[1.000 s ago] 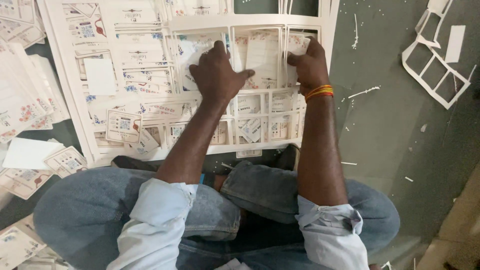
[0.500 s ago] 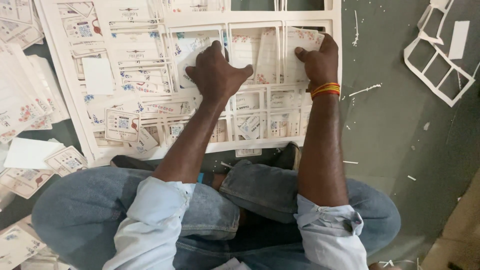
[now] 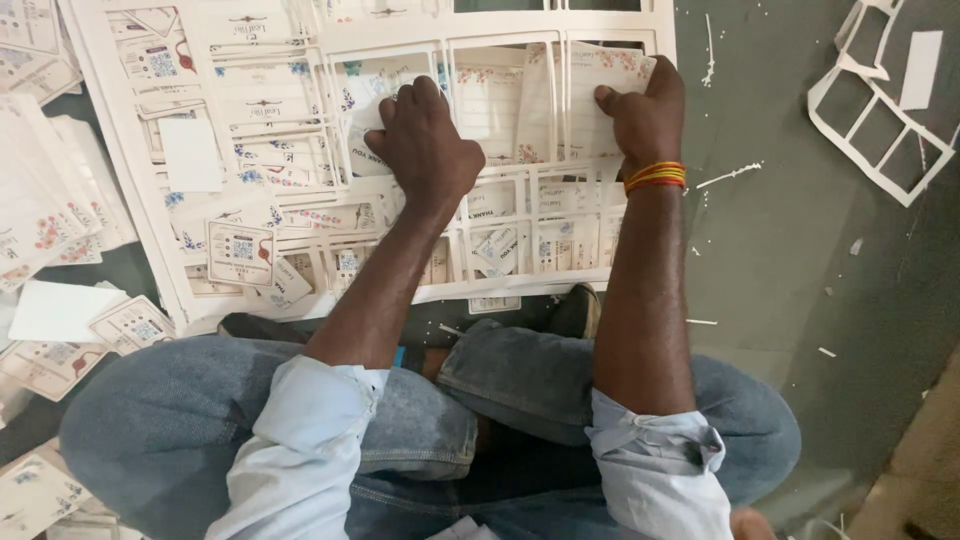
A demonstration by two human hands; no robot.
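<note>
My left hand (image 3: 425, 140) lies knuckles up on the big die-cut sheet (image 3: 330, 150), fingers curled down and pressing on a loose printed card (image 3: 365, 100) near the sheet's middle; from above I cannot tell whether the fingertips pinch the card or only hold it flat. My right hand (image 3: 645, 110) sits at the sheet's right edge, thumb and fingers closed on a floral-bordered card (image 3: 600, 90) that stands lifted and tilted out of its window in the sheet. A band of orange and red threads (image 3: 655, 177) circles that wrist.

The sheet itself is spread on the grey floor (image 3: 790, 260) in front of my crossed legs, its near edge just beyond my knees. It is a white lattice of cut windows, with many small cards lying loose and askew in the rows nearer to me. Left of the sheet, stacks of separated cards (image 3: 40, 210) fan out, and a blank white card (image 3: 55, 310) lies close to its near left corner. Well to the right of the sheet, an emptied white lattice frame (image 3: 880, 140) lies on the floor, with thin paper slivers (image 3: 725, 178) scattered between it and the sheet. My jeans (image 3: 180, 420) and rolled pale-blue sleeves (image 3: 650, 450) fill the space nearest me.
</note>
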